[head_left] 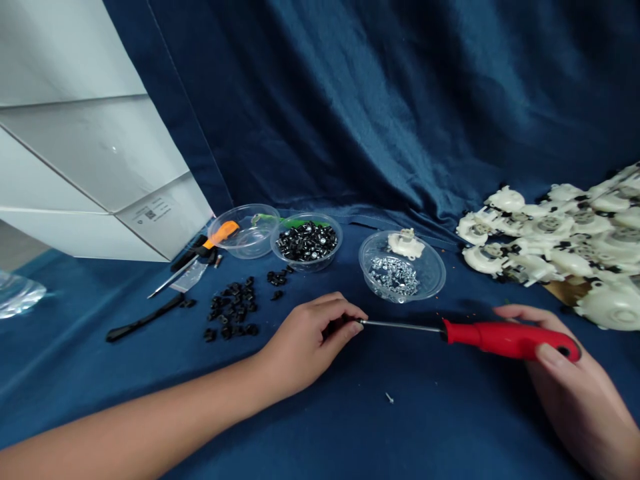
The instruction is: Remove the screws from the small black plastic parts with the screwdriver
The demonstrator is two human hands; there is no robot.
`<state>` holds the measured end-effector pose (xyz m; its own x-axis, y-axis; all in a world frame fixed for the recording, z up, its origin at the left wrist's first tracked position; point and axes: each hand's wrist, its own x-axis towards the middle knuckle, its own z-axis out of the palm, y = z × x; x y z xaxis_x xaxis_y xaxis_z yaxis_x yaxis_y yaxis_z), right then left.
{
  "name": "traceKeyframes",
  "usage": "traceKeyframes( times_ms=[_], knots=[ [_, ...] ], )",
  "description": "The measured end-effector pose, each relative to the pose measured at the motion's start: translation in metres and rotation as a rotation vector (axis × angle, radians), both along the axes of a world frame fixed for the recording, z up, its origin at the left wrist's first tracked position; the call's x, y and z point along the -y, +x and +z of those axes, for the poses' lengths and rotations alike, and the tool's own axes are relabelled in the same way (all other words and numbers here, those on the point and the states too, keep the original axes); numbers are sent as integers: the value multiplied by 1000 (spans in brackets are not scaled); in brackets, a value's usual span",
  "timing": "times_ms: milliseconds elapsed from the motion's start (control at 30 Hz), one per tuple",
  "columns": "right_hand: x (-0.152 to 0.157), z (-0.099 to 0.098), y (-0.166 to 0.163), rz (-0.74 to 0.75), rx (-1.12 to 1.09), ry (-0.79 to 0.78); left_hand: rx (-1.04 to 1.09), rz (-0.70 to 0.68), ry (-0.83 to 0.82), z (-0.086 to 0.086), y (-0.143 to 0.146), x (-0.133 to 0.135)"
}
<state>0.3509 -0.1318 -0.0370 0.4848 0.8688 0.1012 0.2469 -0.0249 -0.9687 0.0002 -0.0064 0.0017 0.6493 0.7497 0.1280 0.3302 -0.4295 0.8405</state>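
Note:
My right hand (570, 383) grips the red handle of a screwdriver (505, 337) that lies almost level across the blue cloth, its thin metal shaft pointing left. My left hand (307, 340) is closed in a pinch at the tip of the shaft; what its fingers hold there is hidden. A single small screw (389, 398) lies loose on the cloth in front of the hands.
A clear bowl of silver screws (403, 277) with a white part on its rim stands behind the screwdriver. Farther left are a bowl of black parts (306, 241), an emptier bowl (245, 233), scattered black pieces (233, 310), an orange-handled tool (200, 257). A pile of white plastic parts (560, 233) fills the right.

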Motion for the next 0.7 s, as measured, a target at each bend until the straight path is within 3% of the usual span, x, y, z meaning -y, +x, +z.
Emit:
traceKeyframes(
  times_ms=[167, 333, 500, 700],
  knots=[
    [3, 5, -9, -41, -34, 1, -11, 5, 2, -1, 1, -3],
    [2, 4, -1, 142, 88, -68, 32, -7, 133, -5, -1, 1],
    [-4, 2, 3, 104, 36, -93, -15, -141, 620, 0, -4, 7],
    [-9, 8, -7, 154, -196, -111, 12, -171, 1242, 24, -12, 9]
  ],
)
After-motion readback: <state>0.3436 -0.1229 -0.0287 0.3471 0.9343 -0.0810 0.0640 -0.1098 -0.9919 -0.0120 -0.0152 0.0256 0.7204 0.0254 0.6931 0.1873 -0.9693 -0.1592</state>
